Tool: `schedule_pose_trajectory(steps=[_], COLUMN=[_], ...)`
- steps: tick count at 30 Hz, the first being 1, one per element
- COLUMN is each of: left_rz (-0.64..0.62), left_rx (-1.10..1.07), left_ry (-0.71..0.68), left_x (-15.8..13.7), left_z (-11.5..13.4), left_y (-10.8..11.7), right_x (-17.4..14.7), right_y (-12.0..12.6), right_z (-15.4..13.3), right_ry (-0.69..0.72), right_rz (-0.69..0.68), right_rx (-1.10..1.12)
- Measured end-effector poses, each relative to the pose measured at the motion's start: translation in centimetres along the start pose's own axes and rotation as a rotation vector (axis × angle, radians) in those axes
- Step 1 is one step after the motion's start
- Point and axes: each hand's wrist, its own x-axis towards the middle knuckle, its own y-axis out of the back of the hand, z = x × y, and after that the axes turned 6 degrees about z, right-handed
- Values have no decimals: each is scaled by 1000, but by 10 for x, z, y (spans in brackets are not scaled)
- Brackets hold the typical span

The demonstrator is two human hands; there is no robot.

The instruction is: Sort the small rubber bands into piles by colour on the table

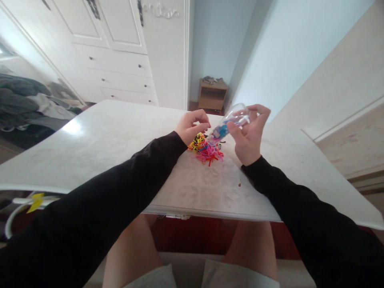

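Note:
My right hand (249, 136) grips a clear bottle (240, 114), thumb on the near side and fingers behind. The bottle is tilted, its lower end down to the left, with blue and pink pieces inside. That lower end is right above a pile of small coloured bands (210, 154), pink and red in front. Yellow, black and orange bands (198, 142) lie at the pile's left, partly behind my left hand (194, 125). The fingers of that hand are curled, with thumb and fingertips close together beside the bottle's lower end. Whatever they may hold is too small to tell.
The pile rests on a white marbled table (120, 148), its near edge by my legs. A small dark speck (239, 185) lies near my right sleeve. Beyond are a white wardrobe (120, 68) and a small wooden cabinet (212, 96). Dark clothes (27, 104) are heaped at left.

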Motion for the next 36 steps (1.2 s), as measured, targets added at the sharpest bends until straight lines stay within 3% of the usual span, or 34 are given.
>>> schedule_pose_trajectory(steps=[11,14,25,31,36], left_rz=[9,15,6,-97,-26], left_rx=[-7,-15,81,81,61], left_ry=[-11,-22,-79,-58,-57], left_x=[0,1,0,0,1], left_z=[-1,-4,-5,-8,-12], left_y=[-1,0,3,-2,-5], right_x=[-1,0,8,5,3], right_y=[1,1,4,2,1], right_z=[-12,-9,11,12,12], right_ry=[51,47,-414,-529,-539], right_rz=[-19,40,309,272,264], right_rx=[-67,-22,179,233,215])
